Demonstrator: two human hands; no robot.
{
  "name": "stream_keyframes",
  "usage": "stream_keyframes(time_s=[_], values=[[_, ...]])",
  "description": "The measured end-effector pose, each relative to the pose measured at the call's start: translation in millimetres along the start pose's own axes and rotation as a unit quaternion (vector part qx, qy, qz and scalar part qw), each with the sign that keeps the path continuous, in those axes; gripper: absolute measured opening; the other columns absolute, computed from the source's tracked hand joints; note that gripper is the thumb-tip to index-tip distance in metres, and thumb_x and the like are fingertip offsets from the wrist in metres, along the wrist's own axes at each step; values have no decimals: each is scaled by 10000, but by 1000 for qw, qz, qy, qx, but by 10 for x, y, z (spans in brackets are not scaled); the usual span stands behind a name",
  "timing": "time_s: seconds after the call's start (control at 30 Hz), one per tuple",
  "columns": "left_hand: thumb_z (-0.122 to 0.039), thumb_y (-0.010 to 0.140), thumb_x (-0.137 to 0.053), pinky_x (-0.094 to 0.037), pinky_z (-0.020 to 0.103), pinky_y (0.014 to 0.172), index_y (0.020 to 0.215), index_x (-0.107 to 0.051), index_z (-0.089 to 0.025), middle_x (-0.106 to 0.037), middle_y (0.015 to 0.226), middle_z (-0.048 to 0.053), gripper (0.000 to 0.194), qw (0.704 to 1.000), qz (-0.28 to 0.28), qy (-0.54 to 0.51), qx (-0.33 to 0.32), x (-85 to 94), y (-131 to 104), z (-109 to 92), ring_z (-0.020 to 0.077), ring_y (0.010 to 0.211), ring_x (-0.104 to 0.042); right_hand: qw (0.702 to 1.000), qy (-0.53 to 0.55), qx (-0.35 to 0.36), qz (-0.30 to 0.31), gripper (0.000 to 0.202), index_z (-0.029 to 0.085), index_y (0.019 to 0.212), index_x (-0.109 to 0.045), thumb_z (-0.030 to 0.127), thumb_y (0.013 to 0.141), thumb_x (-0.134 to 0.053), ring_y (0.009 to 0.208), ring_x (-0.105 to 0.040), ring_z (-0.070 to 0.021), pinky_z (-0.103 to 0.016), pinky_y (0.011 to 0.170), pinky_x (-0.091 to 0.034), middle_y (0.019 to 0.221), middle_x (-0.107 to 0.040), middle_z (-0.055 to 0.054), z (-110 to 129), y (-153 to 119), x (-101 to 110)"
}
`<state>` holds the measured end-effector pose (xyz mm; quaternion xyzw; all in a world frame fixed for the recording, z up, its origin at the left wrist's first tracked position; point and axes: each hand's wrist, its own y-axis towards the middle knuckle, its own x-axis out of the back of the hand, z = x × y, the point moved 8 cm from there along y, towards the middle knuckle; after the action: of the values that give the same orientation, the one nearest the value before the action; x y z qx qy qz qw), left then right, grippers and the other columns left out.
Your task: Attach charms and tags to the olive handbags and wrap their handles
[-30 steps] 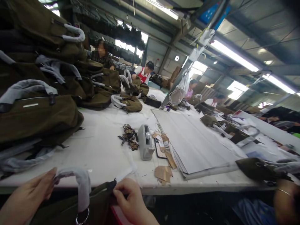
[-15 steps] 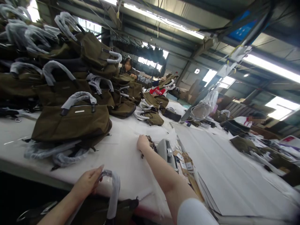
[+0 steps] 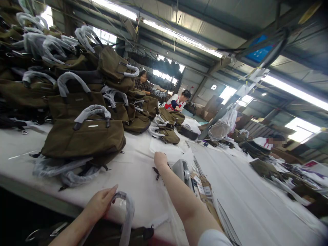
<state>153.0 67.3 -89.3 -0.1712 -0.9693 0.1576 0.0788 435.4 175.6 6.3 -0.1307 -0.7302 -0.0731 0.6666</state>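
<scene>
My left hand (image 3: 102, 203) is closed round the plastic-wrapped handle (image 3: 127, 213) of an olive handbag (image 3: 110, 235), which hangs at the table's front edge, partly cut off by the frame. My right hand (image 3: 161, 160) is stretched out over the table by the edge of some white paper sheets (image 3: 164, 146). Its fingers are curled under, and what they hold, if anything, is hidden. Small dark straps or clips (image 3: 156, 173) lie beside that wrist. Just right of the forearm stands a grey tape-dispenser-like device (image 3: 181, 169).
An olive handbag (image 3: 84, 140) with wrapped handles sits on the table at left, before a tall pile of similar bags (image 3: 77, 99). Paper tags (image 3: 205, 186) lie right of the device, beside large white boards (image 3: 246, 177). Co-workers (image 3: 176, 102) are behind the table.
My right hand has moved from the dark straps to the white paper's edge. My left hand keeps its hold on the bag handle. A co-worker at the back has lowered a bag. The view has shifted slightly.
</scene>
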Motion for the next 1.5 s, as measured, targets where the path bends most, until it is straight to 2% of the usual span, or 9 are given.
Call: stream_keyframes(time_s=[0.1,0.27,0.47,0.63,0.77,1.0,1.13,1.33,1.5], values=[[-818,689,-440,-296,248,374,579,-494,-206,-282,391,-70,625,1000,12,-9,3,-9,-19,-11,124,368,-314,998,40,16,-35,218,100,963,-684,85,928,-469,925,-671,-214,-291,760,-473,976,-705,-160,-57,-299,174],[-813,663,-475,-281,232,353,584,-488,-201,-229,352,-100,617,998,23,-50,16,-7,-83,-80,89,320,-240,970,194,89,-116,226,165,997,-614,290,964,-428,857,-654,-170,-261,749,-453,955,-711,-88,25,-1196,538],[-758,689,-534,-359,246,407,649,-519,-182,-265,351,-114,578,996,24,-82,6,66,-326,-275,66,313,-225,753,629,192,-16,185,184,1004,-571,327,940,-472,557,-580,-120,-236,543,-466,809,-702,-47,245,-2467,646],[-729,717,-546,-366,242,408,619,-469,-199,-277,359,-111,543,997,3,-75,-17,140,-576,-433,66,318,-239,817,518,254,24,88,202,769,-672,244,828,-620,548,-558,-124,-224,532,-411,624,-648,0,356,-3013,657],[-690,747,-546,-358,230,410,612,-464,-196,-321,359,-93,518,998,-15,-49,-36,184,-705,-530,71,327,-273,895,350,257,-104,95,204,694,-631,207,786,-608,526,-551,-132,-241,526,-324,574,-620,2,406,-3104,718],[-552,850,-450,-265,204,382,1206,-597,-134,-540,443,-29,569,997,64,-16,-48,69,-881,-691,110,347,-379,900,225,306,-215,155,198,695,-573,190,846,-542,579,-563,-139,-262,556,-273,610,-622,-18,670,-3236,769],[-500,841,-453,-448,269,485,1050,-689,-111,-710,791,82,501,988,149,-21,-41,-104,-954,-830,148,464,-536,890,239,349,-172,165,208,849,-635,259,941,-507,679,-592,-148,-248,609,-336,740,-662,-26,725,-3184,885],[-389,797,-555,-484,305,866,1036,-735,-197,-734,990,73,356,968,74,146,-189,-153,-908,-1334,260,983,-649,854,397,310,-130,225,206,1060,-669,228,948,-476,783,-621,-151,-243,709,-438,860,-687,-42,529,-2759,1073],[-313,766,-532,-469,272,639,1307,-534,-143,-691,818,58,567,970,41,177,-164,-327,-772,-1402,201,688,-625,755,638,141,-55,157,165,781,-636,312,766,-691,563,-574,-121,-224,559,-452,641,-641,12,401,-2319,670]])
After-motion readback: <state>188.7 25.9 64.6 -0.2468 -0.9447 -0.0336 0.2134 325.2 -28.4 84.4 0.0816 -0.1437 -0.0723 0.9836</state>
